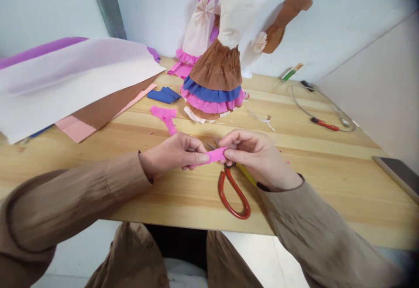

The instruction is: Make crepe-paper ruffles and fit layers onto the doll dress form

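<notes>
A short strip of bright pink crepe paper [216, 155] is stretched between my two hands above the table. My left hand [183, 150] pinches its left end between thumb and fingers. The right end is pinched by my right hand [250, 155]. Beneath my right hand lie scissors with a red handle [234, 196], their blades partly hidden by the fingers. Something yellow [247, 174] shows beside them, mostly covered by the hand. Beyond stands a small dress form [244, 13] in a cream top and a layered brown, blue and pink skirt [218, 67].
Large paper sheets [65, 78] overlap at the left. Blue [163, 95] and pink paper scraps [165, 114] lie before the dress form. Two more dressed forms stand behind, against the wall. At right are a cable with a red-handled tool [324, 124] and a dark flat device [397, 172].
</notes>
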The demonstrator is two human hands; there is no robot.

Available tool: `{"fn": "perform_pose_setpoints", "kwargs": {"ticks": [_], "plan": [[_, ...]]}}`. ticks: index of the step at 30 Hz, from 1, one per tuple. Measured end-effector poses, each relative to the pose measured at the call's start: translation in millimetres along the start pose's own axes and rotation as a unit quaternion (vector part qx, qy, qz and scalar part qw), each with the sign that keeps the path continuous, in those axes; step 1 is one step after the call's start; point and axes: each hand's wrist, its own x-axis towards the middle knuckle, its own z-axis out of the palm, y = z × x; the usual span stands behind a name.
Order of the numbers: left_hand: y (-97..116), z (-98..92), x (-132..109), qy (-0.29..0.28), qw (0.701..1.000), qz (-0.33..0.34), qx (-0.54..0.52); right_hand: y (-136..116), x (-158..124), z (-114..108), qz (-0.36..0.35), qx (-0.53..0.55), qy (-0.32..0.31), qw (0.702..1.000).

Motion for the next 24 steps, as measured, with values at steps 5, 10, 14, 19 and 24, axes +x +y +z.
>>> {"fn": "perform_pose_setpoints", "kwargs": {"ticks": [5,10,14,19,24], "plan": [[-3.4,5.7,0.1,0.056,0.997,0.042,-0.019,-0.4,0.8,0.0,0.021,0.036,0.060,0.997],[-3.5,9.6,-1.2,0.087,0.990,0.102,-0.043,-1.5,-0.3,0.5,0.091,0.062,0.009,0.994],[-2.8,11.6,-2.8,0.076,0.986,0.143,-0.048,-1.3,-1.9,3.3,0.148,0.092,-0.093,0.980],[-4.4,14.3,-1.8,0.073,0.983,0.162,-0.042,1.4,-4.2,10.6,0.096,0.112,-0.075,0.986],[-5.4,15.7,-0.6,0.090,0.984,0.153,-0.028,2.8,-4.0,15.3,0.031,0.111,-0.001,0.993]]}}
